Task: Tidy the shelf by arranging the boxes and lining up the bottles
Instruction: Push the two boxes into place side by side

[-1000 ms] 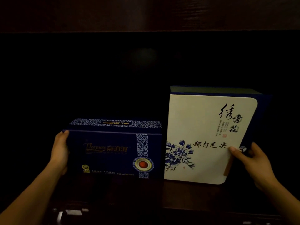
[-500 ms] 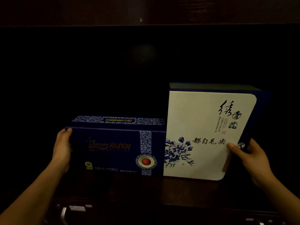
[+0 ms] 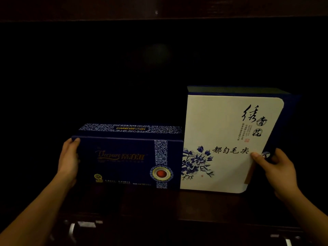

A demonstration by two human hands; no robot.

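Observation:
A low dark blue box (image 3: 124, 160) with gold lettering and a red seal stands on the dark wooden shelf (image 3: 177, 205). My left hand (image 3: 68, 160) grips its left end. Right beside it, touching, stands a taller white box (image 3: 223, 139) with blue flowers and black calligraphy. My right hand (image 3: 276, 167) holds the white box's right edge, thumb on its front face. No bottles are visible in the dark shelf bay.
The shelf bay behind and left of the boxes is black, so its contents cannot be made out. A wooden board (image 3: 159, 8) runs overhead. Small metal fittings (image 3: 83, 225) glint below the shelf's front edge.
The blue box has slid right against the white box, closing the gap; both hands keep their grips.

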